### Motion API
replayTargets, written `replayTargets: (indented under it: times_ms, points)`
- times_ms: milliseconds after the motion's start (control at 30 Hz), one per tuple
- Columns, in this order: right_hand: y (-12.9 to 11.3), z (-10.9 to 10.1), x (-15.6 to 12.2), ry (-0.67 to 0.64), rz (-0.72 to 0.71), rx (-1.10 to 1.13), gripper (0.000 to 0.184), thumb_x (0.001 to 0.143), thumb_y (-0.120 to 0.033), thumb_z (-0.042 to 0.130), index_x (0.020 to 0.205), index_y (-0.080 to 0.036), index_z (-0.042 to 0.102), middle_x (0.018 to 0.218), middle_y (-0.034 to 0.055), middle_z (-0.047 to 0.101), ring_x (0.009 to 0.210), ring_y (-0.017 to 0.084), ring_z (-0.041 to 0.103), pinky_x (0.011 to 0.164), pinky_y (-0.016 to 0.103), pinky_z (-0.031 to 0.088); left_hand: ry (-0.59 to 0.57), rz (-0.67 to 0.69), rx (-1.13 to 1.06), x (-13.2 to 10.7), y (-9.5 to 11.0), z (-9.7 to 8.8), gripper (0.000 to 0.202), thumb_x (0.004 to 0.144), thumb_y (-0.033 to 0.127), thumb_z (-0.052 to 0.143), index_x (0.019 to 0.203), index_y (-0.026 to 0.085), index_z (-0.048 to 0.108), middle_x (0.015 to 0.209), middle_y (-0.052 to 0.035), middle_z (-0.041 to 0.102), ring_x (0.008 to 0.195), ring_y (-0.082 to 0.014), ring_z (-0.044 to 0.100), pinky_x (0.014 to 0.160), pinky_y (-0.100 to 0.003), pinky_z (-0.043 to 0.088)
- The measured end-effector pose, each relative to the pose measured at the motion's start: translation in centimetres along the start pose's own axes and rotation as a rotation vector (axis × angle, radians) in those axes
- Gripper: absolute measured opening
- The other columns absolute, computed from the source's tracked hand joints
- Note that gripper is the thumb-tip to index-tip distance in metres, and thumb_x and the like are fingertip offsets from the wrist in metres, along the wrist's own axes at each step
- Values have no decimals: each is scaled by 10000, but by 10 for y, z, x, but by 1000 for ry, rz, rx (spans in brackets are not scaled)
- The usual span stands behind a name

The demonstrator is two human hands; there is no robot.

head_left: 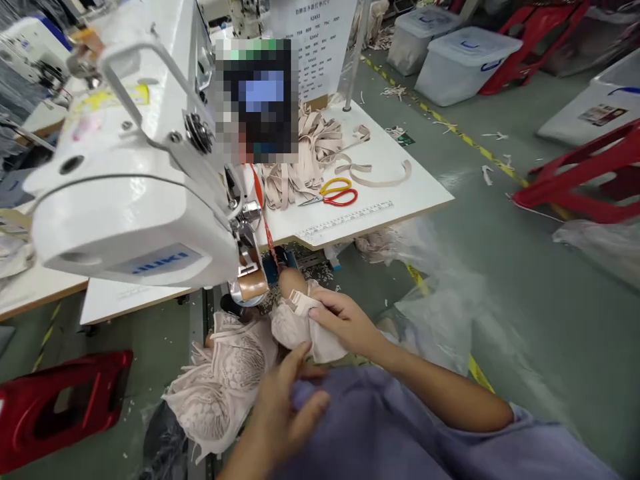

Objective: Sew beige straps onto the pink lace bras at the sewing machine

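Note:
In the head view my right hand pinches a pale beige bra near its band end, where a small hook-and-eye tab shows between thumb and fingers. My left hand is open below it, thumb and forefinger spread. Its forefinger tip is at the bra's lower edge; whether it touches I cannot tell. More beige lace bras hang in a bunch to the left, under the machine. Just above the fabric is the head of a white JUKI sewing machine, with its metal presser parts.
Yellow-and-red-handled thread scissors lie on the white machine table, beside a heap of beige straps. Red stools and lidded plastic bins stand on the floor to the right. Another red stool is at lower left.

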State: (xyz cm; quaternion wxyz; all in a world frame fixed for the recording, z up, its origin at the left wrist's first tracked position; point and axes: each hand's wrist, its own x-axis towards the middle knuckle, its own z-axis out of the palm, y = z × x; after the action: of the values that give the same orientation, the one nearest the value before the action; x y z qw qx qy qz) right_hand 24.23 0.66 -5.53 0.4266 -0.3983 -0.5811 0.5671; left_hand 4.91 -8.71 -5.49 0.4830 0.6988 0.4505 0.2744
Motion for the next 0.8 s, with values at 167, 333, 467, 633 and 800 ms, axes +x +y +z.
replayTargets:
  times_ms: [167,333,467,633,800]
  points:
    - [-7,-5,-5,-88,2,13,190,868,-298,545,714,-189,564,709,-5,500,672,150,474,620,276,361,223,76,184,11,14,-32,420,965,228,554,1377,277,490,1235,-73,666,1155,-215,630,1014,-375,496]
    - [-12,-2,-5,-206,-82,-131,230,872,-256,502,652,-199,466,668,-17,455,638,140,443,603,277,332,68,196,259,36,28,-49,612,967,219,532,1525,219,283,1517,-138,445,1416,-255,406,1181,-452,339]
    - [-13,-1,-8,-248,-249,-382,231,874,-194,514,647,-202,474,622,-28,461,604,129,434,580,270,318,56,223,293,45,19,-54,325,932,216,578,1254,192,539,1095,-89,673,983,-193,639,879,-343,527]
    - [-6,-4,-10,-108,-751,-783,107,910,-169,607,807,-194,622,687,-1,620,667,141,512,678,295,382,281,604,602,35,-1,-52,132,864,91,638,876,198,562,692,18,609,669,-143,566,684,-304,500]
    - [-2,-2,-13,-54,-923,-857,112,917,-137,595,834,-199,639,636,-15,627,616,134,499,695,301,425,413,846,804,28,-4,-46,205,831,30,673,827,200,558,637,37,614,631,-129,568,709,-306,549]
